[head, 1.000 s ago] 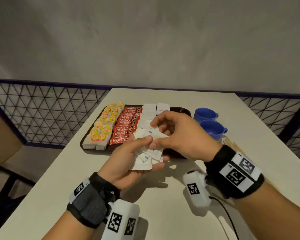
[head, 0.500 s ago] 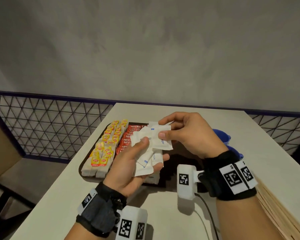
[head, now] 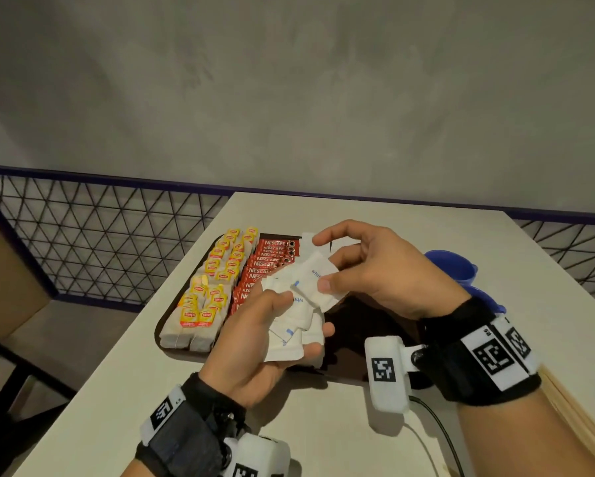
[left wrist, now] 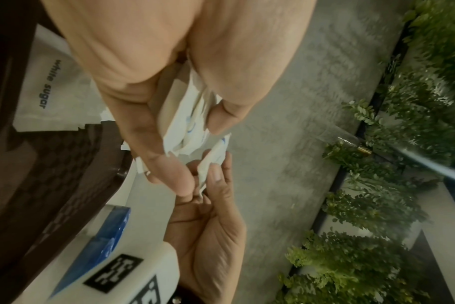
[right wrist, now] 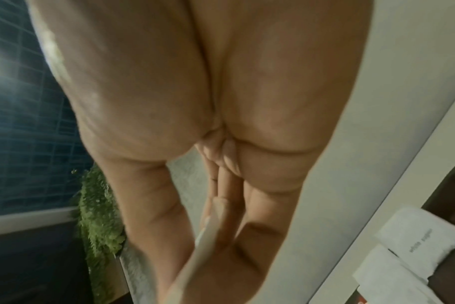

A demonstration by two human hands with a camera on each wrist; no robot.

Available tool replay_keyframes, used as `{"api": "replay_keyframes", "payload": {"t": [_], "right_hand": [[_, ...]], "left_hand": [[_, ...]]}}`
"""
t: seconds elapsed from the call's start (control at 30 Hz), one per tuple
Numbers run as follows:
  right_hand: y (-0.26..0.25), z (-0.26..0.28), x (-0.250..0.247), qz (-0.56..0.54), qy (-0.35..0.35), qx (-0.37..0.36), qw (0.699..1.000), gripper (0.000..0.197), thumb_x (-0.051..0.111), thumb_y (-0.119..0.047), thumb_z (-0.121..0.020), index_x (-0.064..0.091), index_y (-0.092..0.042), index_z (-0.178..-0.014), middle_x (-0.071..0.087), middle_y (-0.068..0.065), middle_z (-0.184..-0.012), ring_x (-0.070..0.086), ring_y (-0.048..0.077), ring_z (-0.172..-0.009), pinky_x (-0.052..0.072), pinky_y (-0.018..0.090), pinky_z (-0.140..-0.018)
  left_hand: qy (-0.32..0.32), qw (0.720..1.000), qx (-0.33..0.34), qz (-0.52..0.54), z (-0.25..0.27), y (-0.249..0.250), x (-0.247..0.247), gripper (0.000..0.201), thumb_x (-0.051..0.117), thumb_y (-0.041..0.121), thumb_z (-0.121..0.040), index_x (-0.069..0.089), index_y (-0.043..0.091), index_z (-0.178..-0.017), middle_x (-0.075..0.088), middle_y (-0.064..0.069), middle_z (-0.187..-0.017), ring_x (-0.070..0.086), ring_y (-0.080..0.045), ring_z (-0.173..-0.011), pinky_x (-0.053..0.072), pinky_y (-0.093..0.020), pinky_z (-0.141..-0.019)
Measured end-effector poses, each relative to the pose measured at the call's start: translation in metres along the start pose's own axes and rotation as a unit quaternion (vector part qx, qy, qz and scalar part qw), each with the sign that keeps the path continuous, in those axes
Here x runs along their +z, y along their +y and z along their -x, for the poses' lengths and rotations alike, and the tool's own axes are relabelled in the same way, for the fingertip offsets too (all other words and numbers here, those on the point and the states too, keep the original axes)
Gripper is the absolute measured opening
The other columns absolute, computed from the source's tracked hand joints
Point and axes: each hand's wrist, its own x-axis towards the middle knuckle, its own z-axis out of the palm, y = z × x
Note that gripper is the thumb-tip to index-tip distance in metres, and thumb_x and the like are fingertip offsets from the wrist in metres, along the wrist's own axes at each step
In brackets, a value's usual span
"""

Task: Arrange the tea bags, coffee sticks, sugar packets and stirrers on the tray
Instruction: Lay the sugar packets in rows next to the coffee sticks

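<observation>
Now right hand (head: 375,273) pinches one sugar packet (head: 318,282), long axis diagonal.

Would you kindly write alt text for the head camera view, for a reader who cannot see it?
Over a dark tray, the left hand holds a bunch of white sugar packets while the right hand pinches one packet from it. On the tray lie yellow tea bags and red coffee sticks in rows.

One dark tray (head: 161,333) sits on one table (head: 323,425). It carries two rows of yellow-tagged tea bags (head: 217,280) and one row of red coffee sticks (head: 268,261); overlap keeps both uncountable. Two hands share a bunch of white sugar packets (head: 299,325), number unclear. Two blue cups (head: 450,266) stand beside the tray.
</observation>
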Motion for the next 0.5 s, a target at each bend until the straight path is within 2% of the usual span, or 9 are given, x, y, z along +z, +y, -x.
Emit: {"api": "replay_keyframes", "payload": {"t": [0.1,0.2,0.23,0.3,0.4,0.5], "right_hand": [[0.0009,-0.0014,0.0041,0.027,-0.011,0.013,0.999,0.047,0.087,-0.001,-0.077,0.063,-0.014,-0.116,0.08,0.012,-0.09,0.079,0.026,-0.087,0.062,0.048,-0.088],[0.0009,-0.0016,0.0031,0.037,0.01,0.014,0.999,0.043,0.092,-0.006,-0.071,0.068,-0.009,-0.106,0.079,0.008,-0.082,0.078,0.019,-0.077,0.062,0.032,-0.07],[0.0002,-0.0007,0.0027,0.04,0.007,0.013,0.999,0.04,0.093,-0.006,-0.07,0.071,-0.008,-0.104,0.078,0.006,-0.08,0.078,0.016,-0.074,0.06,0.026,-0.067],[-0.0011,0.0017,0.0025,0.048,-0.007,0.006,0.999,0.036,0.092,-0.008,-0.071,0.075,-0.01,-0.103,0.078,0.002,-0.081,0.077,0.013,-0.076,0.059,0.022,-0.069],[-0.0008,0.002,0.0008,0.045,0.0,-0.003,0.999,0.037,0.089,-0.011,-0.076,0.073,-0.012,-0.109,0.08,0.004,-0.084,0.078,0.014,-0.079,0.061,0.022,-0.073],[0.0021,-0.0012,0.0001,0.023,-0.008,0.014,1.0,0.043,0.087,-0.01,-0.078,0.063,-0.01,-0.113,0.079,0.014,-0.085,0.078,0.029,-0.08,0.064,0.038,-0.077]], "left_hand": [[-0.017,0.999,-0.028,0.034,0.0003,0.0018,-0.0022,0.039,0.049,0.018,-0.098,0.063,0.017,-0.135,0.071,-0.021,-0.124,0.069,-0.045,-0.094,0.057,-0.036,-0.052],[-0.033,0.999,-0.028,0.026,0.001,0.003,-0.0021,0.042,0.059,0.029,-0.097,0.065,0.012,-0.134,0.071,-0.021,-0.116,0.069,-0.041,-0.084,0.054,-0.031,-0.046],[-0.035,0.999,-0.02,0.009,0.0009,0.0022,-0.0017,0.043,0.062,0.03,-0.096,0.064,0.012,-0.135,0.071,-0.021,-0.113,0.069,-0.038,-0.082,0.054,-0.03,-0.045],[-0.03,0.999,-0.001,-0.02,0.0009,-0.0003,-0.0008,0.042,0.064,0.025,-0.095,0.063,0.015,-0.135,0.071,-0.022,-0.112,0.07,-0.036,-0.08,0.052,-0.028,-0.044],[-0.008,1.0,0.021,-0.021,0.0009,-0.0037,-0.0009,0.035,0.062,0.02,-0.097,0.064,0.02,-0.133,0.071,-0.024,-0.118,0.07,-0.037,-0.083,0.053,-0.029,-0.045],[0.012,0.999,0.047,-0.017,0.0004,-0.0042,-0.001,0.032,0.062,0.023,-0.098,0.065,0.025,-0.13,0.072,-0.022,-0.12,0.069,-0.038,-0.089,0.055,-0.031,-0.052]]}}
